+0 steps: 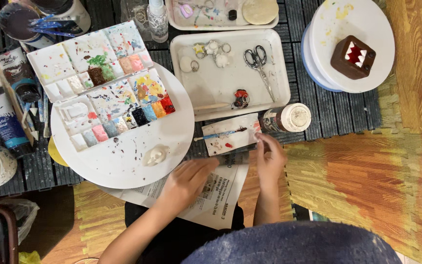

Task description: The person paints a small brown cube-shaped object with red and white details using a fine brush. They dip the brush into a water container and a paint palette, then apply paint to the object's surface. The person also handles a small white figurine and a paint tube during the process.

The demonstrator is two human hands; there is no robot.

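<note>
While both hands blur, right hand (270, 159) fingers pinching small tile (231, 138), left hand (187, 182) loosely curled beside.

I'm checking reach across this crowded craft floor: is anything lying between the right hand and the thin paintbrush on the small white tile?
Nothing visible. The right hand is at the near edge of the small white tile, and the paintbrush lies uncovered on top, just beyond the fingers.

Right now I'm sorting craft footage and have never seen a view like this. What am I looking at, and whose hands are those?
One picture, from a camera worn on a person's head, looking down at their own bare hands. The left hand and right hand grasp a blurred dark strip over a newspaper sheet. Nearby lie a paint palette on a round white board, a paintbrush, a tray with scissors, and a brown toothed box figure.
</note>
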